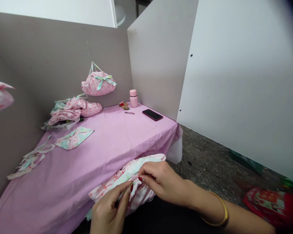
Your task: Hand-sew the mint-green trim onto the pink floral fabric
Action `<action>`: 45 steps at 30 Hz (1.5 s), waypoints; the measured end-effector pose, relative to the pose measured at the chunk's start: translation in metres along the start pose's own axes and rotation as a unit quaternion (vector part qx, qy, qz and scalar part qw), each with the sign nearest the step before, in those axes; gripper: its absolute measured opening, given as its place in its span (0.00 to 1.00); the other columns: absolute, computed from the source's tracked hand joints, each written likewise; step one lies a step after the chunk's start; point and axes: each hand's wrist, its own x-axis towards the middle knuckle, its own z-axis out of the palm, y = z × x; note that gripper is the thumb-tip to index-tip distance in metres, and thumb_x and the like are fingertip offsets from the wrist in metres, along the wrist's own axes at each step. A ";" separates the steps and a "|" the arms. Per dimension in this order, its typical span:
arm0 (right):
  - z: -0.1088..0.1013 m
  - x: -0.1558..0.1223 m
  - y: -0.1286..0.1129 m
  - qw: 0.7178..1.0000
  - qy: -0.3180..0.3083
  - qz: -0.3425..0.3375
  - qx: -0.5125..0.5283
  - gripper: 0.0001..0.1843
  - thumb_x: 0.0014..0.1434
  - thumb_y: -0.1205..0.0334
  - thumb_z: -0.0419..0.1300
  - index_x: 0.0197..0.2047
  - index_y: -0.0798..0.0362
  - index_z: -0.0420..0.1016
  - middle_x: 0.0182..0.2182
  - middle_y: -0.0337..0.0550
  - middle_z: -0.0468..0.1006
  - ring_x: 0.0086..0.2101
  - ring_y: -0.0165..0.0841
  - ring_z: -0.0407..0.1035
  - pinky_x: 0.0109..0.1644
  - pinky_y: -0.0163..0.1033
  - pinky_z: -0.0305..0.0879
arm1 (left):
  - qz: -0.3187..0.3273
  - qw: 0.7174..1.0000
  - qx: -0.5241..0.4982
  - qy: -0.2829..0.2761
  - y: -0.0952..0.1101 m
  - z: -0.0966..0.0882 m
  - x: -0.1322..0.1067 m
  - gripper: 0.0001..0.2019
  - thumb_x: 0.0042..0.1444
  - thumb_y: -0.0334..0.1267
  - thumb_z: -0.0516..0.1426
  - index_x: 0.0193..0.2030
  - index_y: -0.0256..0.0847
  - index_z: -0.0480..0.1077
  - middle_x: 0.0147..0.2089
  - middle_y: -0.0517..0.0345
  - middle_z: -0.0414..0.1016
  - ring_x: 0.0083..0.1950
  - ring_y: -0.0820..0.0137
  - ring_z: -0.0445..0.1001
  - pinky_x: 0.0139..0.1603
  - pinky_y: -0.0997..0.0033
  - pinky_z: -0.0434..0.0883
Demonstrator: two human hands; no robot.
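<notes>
My left hand [109,209] and my right hand [158,180] meet over a piece of pink and mint printed fabric [127,177] that lies at the near edge of the pink-covered table [107,143]. Both hands have their fingers pinched together at the fabric's edge. My left thumb and forefinger hold a fold of the cloth. My right fingertips pinch something thin against the cloth, too small to name. A gold bangle [221,211] circles my right wrist.
Finished printed pouches [73,110] are piled at the back left, and one pouch [97,83] hangs on the grey partition. Cut fabric pieces [74,138] and strips [31,159] lie at the left. A pink bottle [133,98], a black phone [152,114] and small clips [124,105] sit at the back right.
</notes>
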 end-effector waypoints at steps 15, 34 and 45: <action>0.006 0.002 -0.001 1.000 -0.002 0.003 -0.022 0.06 0.59 0.70 0.53 0.32 0.57 0.70 0.28 0.41 0.73 0.29 0.28 0.65 0.33 0.31 0.57 | 0.018 1.000 0.003 -0.017 0.000 0.001 0.001 0.07 0.56 0.36 0.56 0.39 0.43 0.75 0.36 0.62 0.82 0.36 0.71 0.80 0.38 0.82 0.73; 0.003 -0.001 0.000 1.000 -0.013 0.007 -0.023 0.06 0.59 0.70 0.53 0.34 0.57 0.70 0.29 0.41 0.74 0.30 0.29 0.66 0.34 0.32 0.58 | 0.004 1.000 -0.004 -0.008 0.000 0.000 0.002 0.07 0.55 0.36 0.56 0.39 0.44 0.75 0.36 0.63 0.82 0.35 0.70 0.80 0.38 0.79 0.74; 0.005 -0.001 0.001 1.000 -0.004 0.014 -0.018 0.07 0.59 0.70 0.51 0.33 0.57 0.70 0.29 0.41 0.74 0.29 0.29 0.66 0.34 0.32 0.58 | -0.032 0.999 -0.015 -0.016 0.004 -0.002 0.003 0.07 0.56 0.37 0.56 0.38 0.45 0.75 0.35 0.61 0.82 0.36 0.67 0.80 0.38 0.76 0.74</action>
